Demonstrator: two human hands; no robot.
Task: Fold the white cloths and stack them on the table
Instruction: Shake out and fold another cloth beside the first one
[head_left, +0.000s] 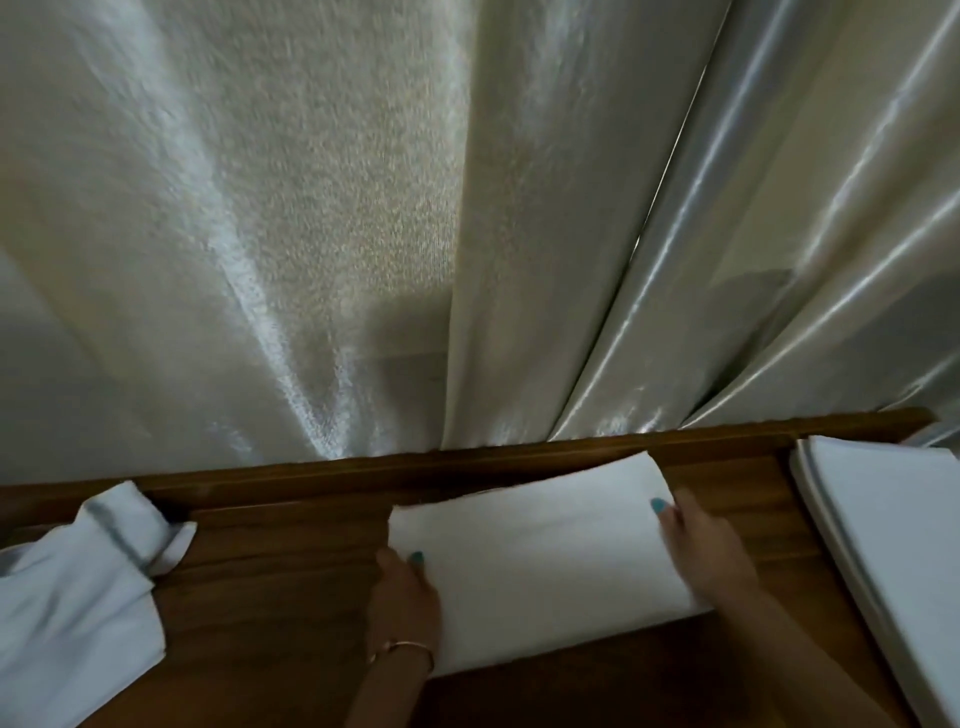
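A folded white cloth (540, 556) lies on the brown wooden table (291, 587), a little right of the middle. My left hand (402, 592) grips its left edge, thumb on top. My right hand (701, 551) holds its right edge, thumb on top near the far corner. A stack of folded white cloths (893, 540) sits at the table's right end. A pile of unfolded white cloths (78, 582) lies at the left end.
Pale shiny curtains (363, 234) hang right behind the table's raised back rail (467, 462). Bare wood shows between the left pile and the folded cloth, and in a narrow strip before the right stack.
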